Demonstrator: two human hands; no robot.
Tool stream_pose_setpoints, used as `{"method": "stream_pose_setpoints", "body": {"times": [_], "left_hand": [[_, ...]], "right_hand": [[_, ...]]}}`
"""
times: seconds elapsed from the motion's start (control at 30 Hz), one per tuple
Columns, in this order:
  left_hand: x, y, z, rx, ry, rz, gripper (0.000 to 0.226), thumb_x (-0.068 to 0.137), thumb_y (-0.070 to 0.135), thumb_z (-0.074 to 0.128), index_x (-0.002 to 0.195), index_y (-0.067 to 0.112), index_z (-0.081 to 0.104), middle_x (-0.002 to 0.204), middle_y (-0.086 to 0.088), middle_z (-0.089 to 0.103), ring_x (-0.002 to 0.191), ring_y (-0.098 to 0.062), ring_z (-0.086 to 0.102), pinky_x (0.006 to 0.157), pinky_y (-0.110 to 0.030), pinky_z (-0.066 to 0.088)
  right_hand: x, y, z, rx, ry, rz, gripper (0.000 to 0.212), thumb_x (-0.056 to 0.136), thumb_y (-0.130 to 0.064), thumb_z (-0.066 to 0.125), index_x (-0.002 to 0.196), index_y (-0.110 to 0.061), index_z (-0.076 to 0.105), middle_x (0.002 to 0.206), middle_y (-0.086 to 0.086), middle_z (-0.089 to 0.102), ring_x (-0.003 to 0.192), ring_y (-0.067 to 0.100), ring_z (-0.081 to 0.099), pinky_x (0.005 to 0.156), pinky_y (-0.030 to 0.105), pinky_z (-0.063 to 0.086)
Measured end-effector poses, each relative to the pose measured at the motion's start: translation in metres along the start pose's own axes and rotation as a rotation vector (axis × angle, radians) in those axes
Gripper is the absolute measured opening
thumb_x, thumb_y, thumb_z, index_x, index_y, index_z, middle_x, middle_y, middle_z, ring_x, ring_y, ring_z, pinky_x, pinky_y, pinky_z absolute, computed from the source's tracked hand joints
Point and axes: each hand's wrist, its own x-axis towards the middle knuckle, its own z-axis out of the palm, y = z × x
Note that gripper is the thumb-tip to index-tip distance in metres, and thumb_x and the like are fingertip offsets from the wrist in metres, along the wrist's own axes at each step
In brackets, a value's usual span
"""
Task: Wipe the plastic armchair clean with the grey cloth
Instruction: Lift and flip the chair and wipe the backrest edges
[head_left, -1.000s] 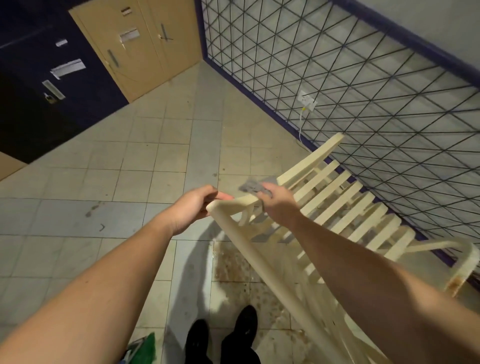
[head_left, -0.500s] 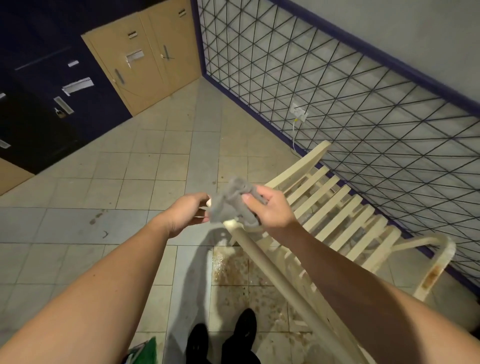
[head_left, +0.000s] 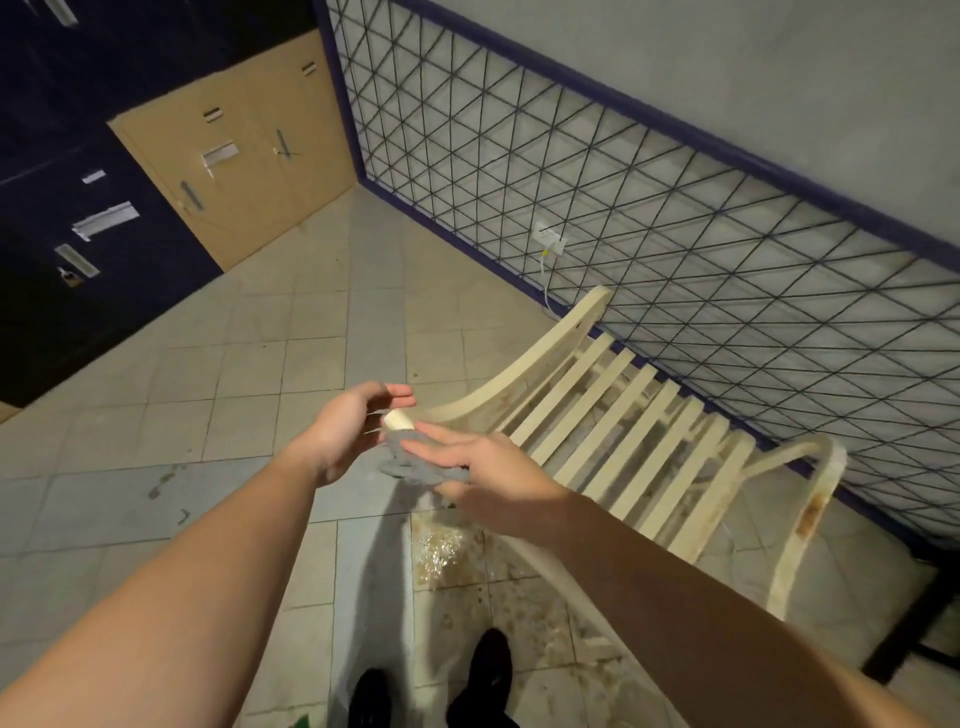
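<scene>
The cloth (head_left: 415, 465) has come down from above the chair (head_left: 623, 415) corner and now hangs below it, under the right hand (head_left: 488, 480). This hand holds it with the fingers almost straight on top; whether the thumb pinches it from below is hidden. The left hand (head_left: 353, 431) has let go of the corner: it is half open beside it and holds nothing. I judge the wiping is paused, perhaps to refold the cloth.
</scene>
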Motion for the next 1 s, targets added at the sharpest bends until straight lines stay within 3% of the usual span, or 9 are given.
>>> {"method": "stream_pose_setpoints", "body": {"times": [0.07,0.1,0.2,0.33,0.4,0.5,0.6,0.83,1.0], "left_hand": [[0.000,0.003,0.005,0.083,0.008,0.039,0.027,0.101,0.019,0.046,0.108,0.013,0.071,0.113,-0.001,0.074,0.098,-0.016,0.064,0.082,-0.026,0.049],[0.001,0.003,0.006,0.138,0.016,0.070,0.025,0.099,0.017,0.050,0.108,0.011,0.073,0.113,-0.002,0.074,0.102,-0.018,0.065,0.089,-0.028,0.051],[0.000,0.009,0.009,0.304,0.008,0.185,0.024,0.096,0.011,0.054,0.108,0.008,0.075,0.115,-0.006,0.074,0.097,-0.018,0.063,0.088,-0.029,0.048],[-0.008,0.009,0.014,0.470,-0.010,0.387,0.020,0.095,0.006,0.056,0.100,0.012,0.075,0.102,-0.007,0.073,0.085,-0.012,0.066,0.072,-0.020,0.048],[-0.017,0.004,0.017,0.628,-0.047,0.523,0.018,0.093,0.007,0.061,0.096,0.016,0.075,0.097,-0.003,0.072,0.081,-0.004,0.064,0.076,-0.018,0.048],[-0.029,-0.004,0.019,0.927,-0.100,0.790,0.017,0.090,0.012,0.063,0.098,0.017,0.076,0.099,0.003,0.069,0.088,-0.012,0.056,0.083,-0.023,0.042],[-0.042,-0.007,0.023,1.103,-0.159,1.018,0.020,0.092,0.016,0.058,0.101,0.016,0.076,0.101,0.003,0.071,0.093,-0.012,0.050,0.092,-0.034,0.045],[-0.081,-0.012,0.056,1.263,-0.387,1.102,0.027,0.095,0.024,0.054,0.115,0.020,0.071,0.115,0.003,0.068,0.108,-0.018,0.055,0.100,-0.038,0.044],[-0.101,-0.034,0.086,1.195,-0.429,1.055,0.029,0.095,0.013,0.051,0.117,0.017,0.070,0.120,0.000,0.066,0.113,-0.021,0.055,0.105,-0.040,0.043]], "right_hand": [[-0.004,0.005,-0.002,-0.025,0.025,0.051,0.061,0.084,-0.007,0.061,0.137,-0.039,0.056,0.154,-0.017,0.035,0.127,0.011,0.055,0.109,0.009,0.030],[-0.008,0.005,-0.003,-0.027,0.055,0.080,0.061,0.083,-0.006,0.061,0.134,-0.039,0.059,0.151,-0.018,0.038,0.108,0.013,0.067,0.098,0.016,0.046],[-0.027,0.003,0.001,-0.075,0.098,0.146,0.060,0.083,0.002,0.059,0.126,-0.038,0.065,0.147,-0.022,0.044,0.049,0.004,0.052,0.053,0.015,0.044],[-0.071,-0.002,0.013,-0.139,0.158,0.252,0.059,0.083,0.006,0.060,0.123,-0.037,0.067,0.144,-0.027,0.046,0.065,-0.012,0.058,0.056,0.012,0.046],[-0.100,0.002,0.024,-0.187,0.241,0.290,0.060,0.082,0.006,0.064,0.121,-0.040,0.067,0.142,-0.029,0.046,0.087,-0.011,0.061,0.077,0.014,0.053],[-0.155,0.016,0.042,-0.289,0.363,0.304,0.064,0.077,0.005,0.074,0.118,-0.043,0.068,0.138,-0.032,0.045,0.120,0.002,0.057,0.109,0.026,0.043],[-0.215,0.024,0.052,-0.373,0.468,0.365,0.067,0.071,0.008,0.079,0.115,-0.041,0.071,0.135,-0.025,0.051,0.121,0.005,0.058,0.111,0.025,0.041],[-0.264,0.001,0.039,-0.317,0.620,0.509,0.047,0.077,0.004,0.078,0.109,-0.029,0.076,0.126,-0.003,0.068,0.117,0.011,0.063,0.104,0.004,0.034],[-0.214,-0.004,0.059,-0.411,0.614,0.404,0.045,0.084,-0.009,0.074,0.123,-0.032,0.069,0.139,-0.005,0.059,0.124,0.016,0.056,0.112,0.036,0.041]]}}
